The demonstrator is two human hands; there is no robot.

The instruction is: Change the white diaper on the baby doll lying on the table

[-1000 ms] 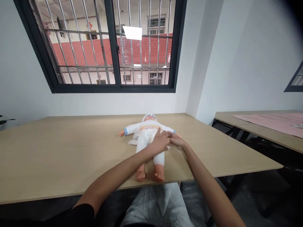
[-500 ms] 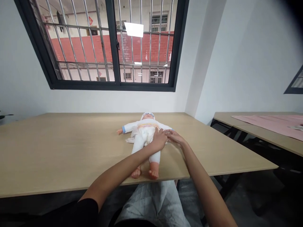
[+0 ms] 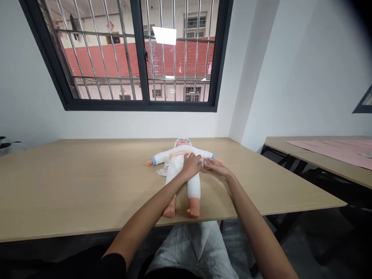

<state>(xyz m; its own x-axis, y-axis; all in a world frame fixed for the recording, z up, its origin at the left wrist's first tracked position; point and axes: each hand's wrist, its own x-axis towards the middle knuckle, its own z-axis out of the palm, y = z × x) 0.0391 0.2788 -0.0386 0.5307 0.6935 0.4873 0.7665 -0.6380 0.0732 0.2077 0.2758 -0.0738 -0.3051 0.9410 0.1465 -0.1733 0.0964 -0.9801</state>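
Note:
A baby doll (image 3: 190,149) in white clothes with blue cuffs lies on its back, feet toward me. Around its hips is a white diaper (image 3: 174,159), with a loose side flap spread out at the left. My left hand (image 3: 192,164) rests over the diaper's front, its fingers stretched across the doll's middle. Beside the doll's hip on the right, my right hand (image 3: 216,167) has its fingertips closed on the diaper's thin whitish edge. The two hands' fingertips nearly meet, and what lies under them is partly hidden.
The doll lies near the front edge of a wooden table (image 3: 87,182). Behind the table stands a wall with a barred window (image 3: 142,104). A second table (image 3: 279,145) at the right bears a pink cloth (image 3: 325,149). A dark object (image 3: 6,144) shows at the far left.
My left hand has slid slightly left over the diaper, and the gap between my hands has widened a little. The view has shifted slightly.

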